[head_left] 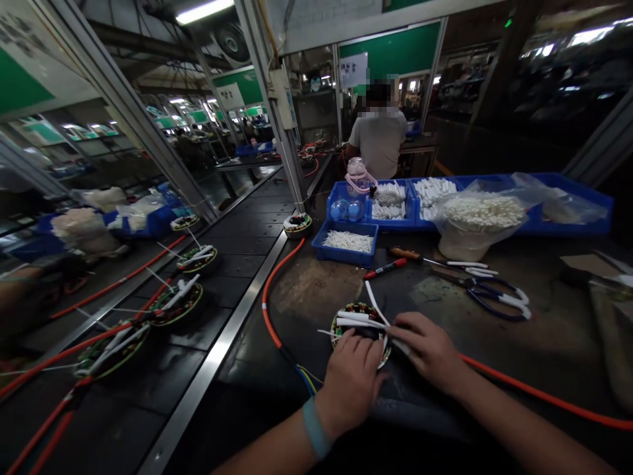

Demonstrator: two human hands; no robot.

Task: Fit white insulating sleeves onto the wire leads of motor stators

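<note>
A round motor stator (357, 317) with coloured windings and white sleeved leads lies on the dark bench in front of me. My left hand (350, 382) rests on its near side, fingers curled over the rim. My right hand (428, 348) is closed on the white sleeves at the stator's right edge. An orange cable (268, 310) runs from the stator area along the bench.
Blue bins (346, 241) of white sleeves, a bag of white parts (477, 218), scissors (497, 295) and a red pen (386, 268) lie behind. Several stators (175, 302) ride the conveyor at left. Another person (378, 135) stands at the far bench.
</note>
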